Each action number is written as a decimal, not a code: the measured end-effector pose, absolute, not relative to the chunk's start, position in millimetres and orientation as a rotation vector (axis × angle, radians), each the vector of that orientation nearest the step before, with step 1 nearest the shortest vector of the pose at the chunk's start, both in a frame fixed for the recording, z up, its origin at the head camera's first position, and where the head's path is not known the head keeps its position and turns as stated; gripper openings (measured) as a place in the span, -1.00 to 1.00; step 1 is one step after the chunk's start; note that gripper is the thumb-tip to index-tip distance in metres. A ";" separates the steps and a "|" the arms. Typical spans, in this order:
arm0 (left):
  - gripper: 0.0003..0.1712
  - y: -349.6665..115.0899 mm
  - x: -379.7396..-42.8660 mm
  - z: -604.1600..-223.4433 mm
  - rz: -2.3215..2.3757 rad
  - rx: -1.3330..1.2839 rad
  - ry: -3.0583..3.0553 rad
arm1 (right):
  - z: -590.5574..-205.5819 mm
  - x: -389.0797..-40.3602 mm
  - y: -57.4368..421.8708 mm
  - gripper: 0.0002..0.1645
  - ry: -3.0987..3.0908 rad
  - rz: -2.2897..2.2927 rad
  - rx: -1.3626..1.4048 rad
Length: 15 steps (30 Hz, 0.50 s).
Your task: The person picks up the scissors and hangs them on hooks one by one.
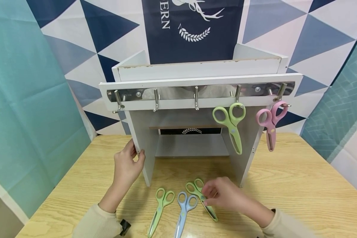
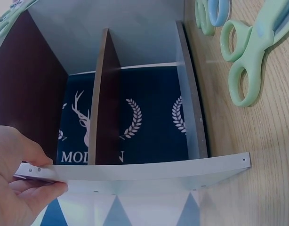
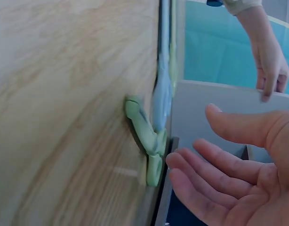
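Observation:
My left hand (image 1: 127,168) pinches the front edge of the white shelf unit's left side panel (image 1: 141,142), thumb on one face and fingers on the other. Over the table, my right hand (image 1: 226,195) hovers beside a pair of green scissors (image 1: 198,194); in the right wrist view its loosely bent fingers (image 3: 229,162) hold nothing and stand apart from them. Blue scissors (image 1: 182,210) and another green pair (image 1: 158,211) lie to the left of these. Green scissors (image 1: 233,129) and pink scissors (image 1: 270,125) hang from the two rightmost hooks.
A metal hook rail (image 1: 172,92) runs across the unit's upper front, its three left hooks bare. Inside the unit are shelf boards (image 2: 100,94). The unit stands on a wood-grain table (image 1: 288,175), before a triangle-patterned cloth (image 1: 113,26).

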<state>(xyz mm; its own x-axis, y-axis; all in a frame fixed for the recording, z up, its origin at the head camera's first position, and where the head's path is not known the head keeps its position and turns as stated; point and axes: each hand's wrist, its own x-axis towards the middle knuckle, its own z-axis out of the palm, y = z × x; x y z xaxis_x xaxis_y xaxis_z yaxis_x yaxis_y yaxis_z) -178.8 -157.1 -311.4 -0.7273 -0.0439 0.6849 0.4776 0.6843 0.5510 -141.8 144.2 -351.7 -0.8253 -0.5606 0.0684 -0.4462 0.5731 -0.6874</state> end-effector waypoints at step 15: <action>-0.63 -157.0 -179.1 -312.8 -0.981 -0.350 -2.183 | -364.2 -138.1 132.2 -0.70 2.830 -0.773 -0.909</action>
